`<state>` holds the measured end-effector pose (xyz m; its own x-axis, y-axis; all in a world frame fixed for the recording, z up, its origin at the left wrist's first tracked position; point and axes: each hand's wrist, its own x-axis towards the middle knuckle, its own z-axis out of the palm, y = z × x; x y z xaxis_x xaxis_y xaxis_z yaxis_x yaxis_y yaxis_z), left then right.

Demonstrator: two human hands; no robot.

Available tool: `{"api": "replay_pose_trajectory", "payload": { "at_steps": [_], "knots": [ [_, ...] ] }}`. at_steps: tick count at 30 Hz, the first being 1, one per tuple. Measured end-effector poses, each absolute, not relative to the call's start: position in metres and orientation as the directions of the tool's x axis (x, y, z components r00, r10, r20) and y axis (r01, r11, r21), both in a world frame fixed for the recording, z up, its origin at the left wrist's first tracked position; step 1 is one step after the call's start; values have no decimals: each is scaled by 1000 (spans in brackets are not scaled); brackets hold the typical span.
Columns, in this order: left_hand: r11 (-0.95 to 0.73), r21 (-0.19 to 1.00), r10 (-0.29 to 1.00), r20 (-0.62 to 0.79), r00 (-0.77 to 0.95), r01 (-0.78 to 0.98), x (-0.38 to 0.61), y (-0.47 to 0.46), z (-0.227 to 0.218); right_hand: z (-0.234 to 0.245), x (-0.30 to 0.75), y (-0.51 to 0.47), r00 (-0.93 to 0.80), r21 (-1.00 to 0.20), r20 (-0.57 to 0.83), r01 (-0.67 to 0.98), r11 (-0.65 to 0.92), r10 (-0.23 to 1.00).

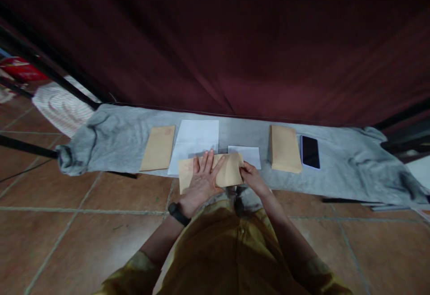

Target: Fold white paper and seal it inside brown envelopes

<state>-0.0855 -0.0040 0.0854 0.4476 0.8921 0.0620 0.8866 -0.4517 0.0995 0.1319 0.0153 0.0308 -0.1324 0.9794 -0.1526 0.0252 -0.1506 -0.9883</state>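
A brown paper envelope (231, 170) lies crosswise at the front of the cloth, right before me. My left hand (204, 180) rests flat on its left part, fingers spread. With closed fingers, my right hand (250, 174) grips the envelope's right end, where the paper looks bent up a little. Partly under the envelope is a large white paper sheet (196, 136). A smaller white piece of paper (251, 155) sits just behind my right hand. Another brown envelope (158, 148) lies apart on the left.
A thick stack of brown envelopes (285, 148) stands on the right, with a phone (310, 152) beside it. The grey cloth (346, 160) covers a long narrow surface. A dark red curtain (215, 53) hangs behind it, and black metal bars (50, 75) cross at the left.
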Motion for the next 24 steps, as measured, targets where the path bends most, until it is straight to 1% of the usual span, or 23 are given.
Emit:
{"api": "replay_pose_trajectory", "payload": {
  "at_steps": [5, 8, 10, 12, 14, 16, 17, 19, 21, 24],
  "knots": [
    [-483, 77, 874, -11, 485, 872, -80, 1, 81, 20, 132, 12, -123, -977, -212, 24, -211, 969],
    [-498, 43, 867, -3, 499, 866, -75, 3, 87, 16, 132, 13, -105, -980, -200, 3, -201, 974],
    [-509, 52, 860, 18, 509, 859, -72, 5, 92, 13, 131, 13, -67, -985, -174, 14, -173, 982],
    [-522, 112, 853, 51, 520, 846, -69, 5, 95, 11, 131, 13, -20, -987, -162, 24, -161, 987],
    [-531, 208, 847, 97, 523, 822, -67, 5, 98, 10, 131, 11, 9, -986, -165, 21, -165, 986],
    [-531, 290, 846, 129, 517, 796, -65, 4, 101, 10, 131, 9, 13, -986, -162, 22, -163, 987],
    [-530, 310, 846, 135, 516, 789, -64, 4, 102, 10, 132, 7, 10, -987, -155, 35, -155, 988],
    [-538, 298, 841, 124, 526, 789, -62, 3, 104, 13, 136, 3, 36, -984, -131, 120, -135, 991],
    [-557, 235, 829, 99, 550, 797, -60, 3, 105, 19, 141, -2, 128, -948, -96, 292, -130, 987],
    [-579, 131, 815, 56, 577, 805, -57, 3, 104, 30, 148, -9, 277, -811, -24, 556, -181, 961]
  ]
}}
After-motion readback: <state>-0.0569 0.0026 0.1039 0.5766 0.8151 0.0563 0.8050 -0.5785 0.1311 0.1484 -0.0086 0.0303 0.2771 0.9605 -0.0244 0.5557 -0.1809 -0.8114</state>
